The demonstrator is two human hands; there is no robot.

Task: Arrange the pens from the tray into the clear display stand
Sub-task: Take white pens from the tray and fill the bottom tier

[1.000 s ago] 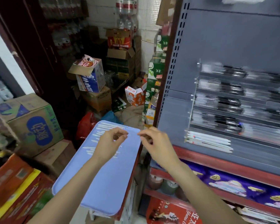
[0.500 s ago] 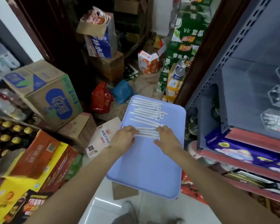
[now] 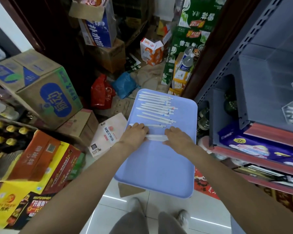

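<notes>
on the blue tray (image 3: 159, 166), slim white pens (image 3: 156, 107) in rows, left hand (image 3: 136, 133) and right hand (image 3: 178, 138) grip flat, gathering a few

The scene is evenly and fairly brightly lit from overhead. White streaks of glare are seen on the glossy floor tiles (image 3: 115, 198) at 6 o'clock. Straight lines are bent by wide-angle distortion toward the edges. The doorway (image 3: 57, 31) at 11 o'clock is left dark, and fine detail is softened throughout.
</notes>
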